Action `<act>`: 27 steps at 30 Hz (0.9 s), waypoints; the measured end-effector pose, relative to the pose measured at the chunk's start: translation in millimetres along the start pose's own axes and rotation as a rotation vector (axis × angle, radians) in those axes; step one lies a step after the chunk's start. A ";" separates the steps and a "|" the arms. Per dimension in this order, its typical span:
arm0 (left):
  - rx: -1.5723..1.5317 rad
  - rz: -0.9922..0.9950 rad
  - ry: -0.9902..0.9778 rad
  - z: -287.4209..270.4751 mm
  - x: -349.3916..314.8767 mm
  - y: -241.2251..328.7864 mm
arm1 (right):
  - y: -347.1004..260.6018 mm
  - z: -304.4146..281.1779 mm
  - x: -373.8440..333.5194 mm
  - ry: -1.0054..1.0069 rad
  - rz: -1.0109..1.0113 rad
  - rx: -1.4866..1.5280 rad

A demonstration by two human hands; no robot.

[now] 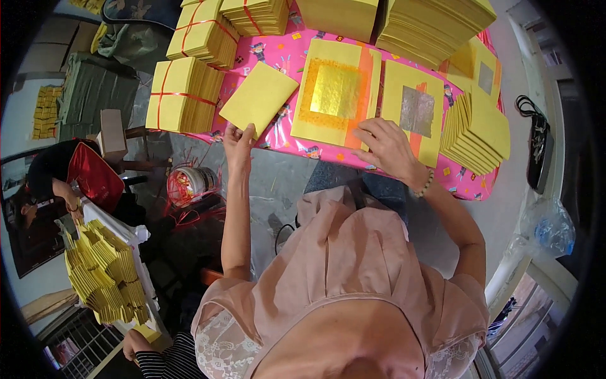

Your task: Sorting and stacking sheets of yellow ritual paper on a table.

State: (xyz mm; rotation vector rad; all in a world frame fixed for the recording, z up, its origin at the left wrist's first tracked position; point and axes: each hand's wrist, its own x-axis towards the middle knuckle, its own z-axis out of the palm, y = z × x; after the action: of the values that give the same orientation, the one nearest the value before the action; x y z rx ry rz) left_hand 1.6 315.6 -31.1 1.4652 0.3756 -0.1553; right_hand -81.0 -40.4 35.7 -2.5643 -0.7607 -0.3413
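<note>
My left hand (239,146) pinches the lower edge of a folded yellow paper packet (260,100) between thumb and fingers, holding it tilted at the table's near edge. My right hand (390,146) rests its curved fingertips on the lower right corner of a yellow paper sheet (306,129) with a gold foil square and an orange band. The thumb stands apart from the fingers, and nothing shows in that hand. Just right of it lies another yellow sheet (392,82), bearing a silver foil square (417,111).
Red-tied bundles of yellow paper (169,104) stand at the left of the pink-covered table (278,134). Tall stacks (435,28) fill the back; fanned packets (475,139) lie right. Below left are a bucket of red strings (189,183) and another person's hand (74,208) at yellow packets (107,271).
</note>
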 end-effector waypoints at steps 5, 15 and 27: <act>0.189 0.165 0.063 -3.2 -0.1 -4.7 | -1.7 -5.0 2.4 0.011 0.005 0.099; 0.800 0.720 0.048 48.2 -38.3 50.2 | 9.3 -2.7 7.2 -0.015 0.243 0.512; 0.974 0.943 -0.669 102.0 -36.6 63.9 | 15.4 -1.6 8.0 -0.091 0.479 0.772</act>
State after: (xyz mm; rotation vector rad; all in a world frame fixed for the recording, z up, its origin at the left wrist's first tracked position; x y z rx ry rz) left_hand 4.1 217.4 47.4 2.2516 -1.0833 -0.0466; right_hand -65.9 -49.1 34.6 -1.9310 -0.2085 0.1972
